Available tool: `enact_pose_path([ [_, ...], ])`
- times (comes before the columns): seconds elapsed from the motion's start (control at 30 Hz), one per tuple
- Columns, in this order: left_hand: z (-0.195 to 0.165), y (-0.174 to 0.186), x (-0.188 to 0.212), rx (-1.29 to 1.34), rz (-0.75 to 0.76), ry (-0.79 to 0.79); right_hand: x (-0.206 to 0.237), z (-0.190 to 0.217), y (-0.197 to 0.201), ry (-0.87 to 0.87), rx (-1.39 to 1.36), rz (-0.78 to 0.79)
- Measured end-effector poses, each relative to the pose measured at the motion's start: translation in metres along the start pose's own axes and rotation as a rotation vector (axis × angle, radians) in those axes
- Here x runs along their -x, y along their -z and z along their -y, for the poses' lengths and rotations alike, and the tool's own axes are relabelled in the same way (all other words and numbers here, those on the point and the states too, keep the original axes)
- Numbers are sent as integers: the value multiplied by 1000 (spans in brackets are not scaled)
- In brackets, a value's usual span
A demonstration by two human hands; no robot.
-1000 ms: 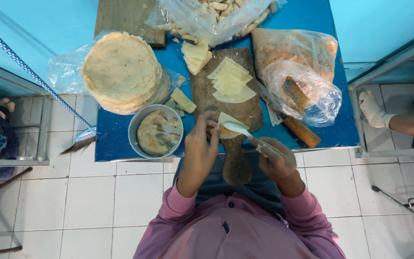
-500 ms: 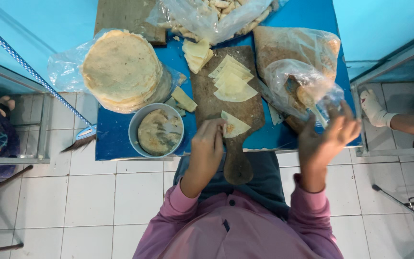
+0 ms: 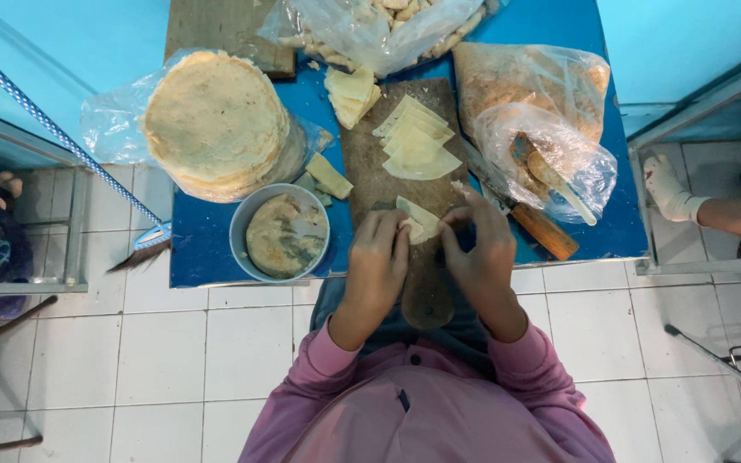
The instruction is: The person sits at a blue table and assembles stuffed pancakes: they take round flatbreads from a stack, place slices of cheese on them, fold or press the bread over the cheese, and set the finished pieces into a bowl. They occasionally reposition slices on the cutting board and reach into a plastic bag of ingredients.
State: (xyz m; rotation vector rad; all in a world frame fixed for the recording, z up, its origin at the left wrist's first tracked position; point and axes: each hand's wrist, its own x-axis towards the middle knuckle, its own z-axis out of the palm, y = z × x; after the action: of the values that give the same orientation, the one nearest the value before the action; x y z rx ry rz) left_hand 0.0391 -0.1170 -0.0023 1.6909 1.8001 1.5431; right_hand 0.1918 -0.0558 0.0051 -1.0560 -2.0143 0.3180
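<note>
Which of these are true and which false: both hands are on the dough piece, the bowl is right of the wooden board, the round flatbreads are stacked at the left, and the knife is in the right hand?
1. Both the left hand and the right hand pinch the folded dough piece. True.
2. The bowl sits right of the wooden board. False: it sits left of it.
3. The stack of round flatbreads lies at the left of the blue table. True.
4. The right hand holds the knife. False: the knife lies on the table beside that hand.
</note>
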Motion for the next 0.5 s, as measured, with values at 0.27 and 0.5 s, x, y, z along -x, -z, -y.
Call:
enact_pose_path([
  [0.27, -1, -1, 0, -30, 12, -5, 3, 6, -11, -107, -356, 46],
  [0.5, -2, 4, -1, 31, 40, 6, 10, 12, -21, 94, -284, 15],
])
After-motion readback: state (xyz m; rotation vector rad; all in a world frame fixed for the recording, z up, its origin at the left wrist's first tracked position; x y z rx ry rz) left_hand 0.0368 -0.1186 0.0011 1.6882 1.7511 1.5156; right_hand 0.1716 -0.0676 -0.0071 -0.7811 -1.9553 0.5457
